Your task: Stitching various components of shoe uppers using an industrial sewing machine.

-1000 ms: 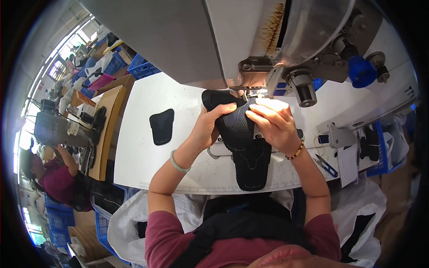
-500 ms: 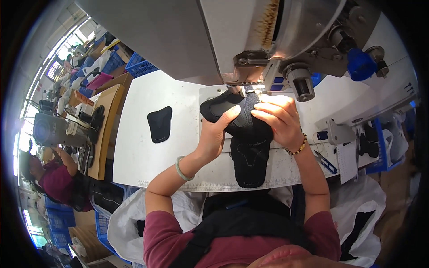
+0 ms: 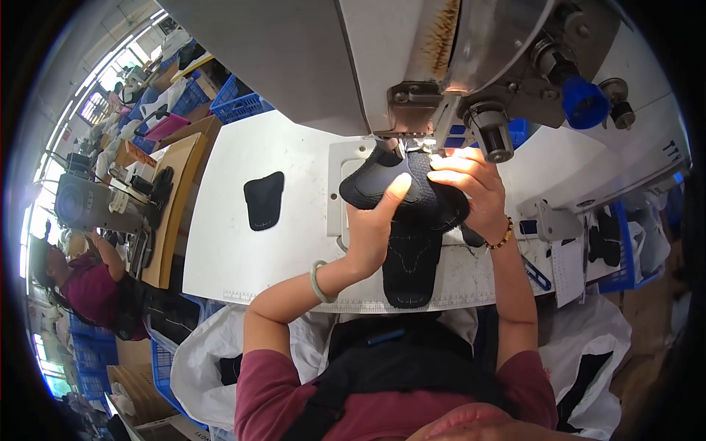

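So the left hand (image 3: 371, 229) has its thumb pressed on top of a curved black fabric piece (image 3: 368, 187), pretty clearly gripping it, though its other fingers are hidden underneath. The right hand (image 3: 476, 192) has the piece's right side, fingers bent over it, thumb out of sight. The piece sits right at the lit needle area of a big sewing machine (image 3: 287, 59). A stitched black panel (image 3: 412, 270) pokes out below it on the white table (image 3: 220, 250); can't tell if they're joined. Another black panel (image 3: 265, 201) lies off left, blue-handled snips (image 3: 537, 274) off right.
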`<state>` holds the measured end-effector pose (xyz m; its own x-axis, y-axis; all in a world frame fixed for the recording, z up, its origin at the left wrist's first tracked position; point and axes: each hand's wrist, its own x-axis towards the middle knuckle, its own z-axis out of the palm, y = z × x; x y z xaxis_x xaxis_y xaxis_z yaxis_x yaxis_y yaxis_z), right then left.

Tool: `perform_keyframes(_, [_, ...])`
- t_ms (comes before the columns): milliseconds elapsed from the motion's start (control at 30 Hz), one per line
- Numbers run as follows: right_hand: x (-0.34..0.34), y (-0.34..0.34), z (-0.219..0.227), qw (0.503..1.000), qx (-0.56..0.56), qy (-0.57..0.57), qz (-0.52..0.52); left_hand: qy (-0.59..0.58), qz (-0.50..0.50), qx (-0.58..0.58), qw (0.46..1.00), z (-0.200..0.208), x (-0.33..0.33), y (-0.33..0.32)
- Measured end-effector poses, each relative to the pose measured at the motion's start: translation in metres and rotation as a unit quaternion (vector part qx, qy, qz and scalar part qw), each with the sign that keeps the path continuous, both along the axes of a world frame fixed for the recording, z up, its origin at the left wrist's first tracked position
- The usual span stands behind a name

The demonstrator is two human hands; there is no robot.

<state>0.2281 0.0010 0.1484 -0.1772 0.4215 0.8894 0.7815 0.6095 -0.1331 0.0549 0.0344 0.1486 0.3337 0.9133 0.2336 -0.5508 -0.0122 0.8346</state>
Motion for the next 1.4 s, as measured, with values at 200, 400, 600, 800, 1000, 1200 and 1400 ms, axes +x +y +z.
perform_keyframes(200, [0.01,-0.001,0.002,0.996,-0.058,0.053,0.047,0.061,0.012,0.066,0.996,0.003,0.005,-0.007])
perform_keyframes(400, [0.01,-0.001,0.001,0.988,-0.098,0.101,0.059,0.081,0.045,0.077,0.993,-0.001,0.007,-0.007])
perform_keyframes(600, [0.009,-0.001,-0.001,0.988,-0.101,0.104,0.062,0.093,0.031,0.079,0.992,0.003,0.005,0.0])
perform_keyframes(800, [0.005,-0.002,0.002,0.992,-0.092,0.074,0.051,0.097,0.011,0.051,0.994,0.006,0.0,0.008])
perform_keyframes(1000, [0.005,-0.001,0.0,0.994,-0.079,0.058,0.036,0.149,-0.036,0.053,0.987,0.013,-0.006,0.019])
perform_keyframes(1200, [-0.001,-0.003,0.005,1.0,-0.012,-0.018,-0.018,0.115,-0.085,0.0,0.99,0.021,-0.009,0.029])
perform_keyframes(1400, [-0.01,-0.006,0.003,0.995,0.017,-0.075,-0.069,0.115,-0.146,-0.062,0.981,0.023,-0.019,0.049])
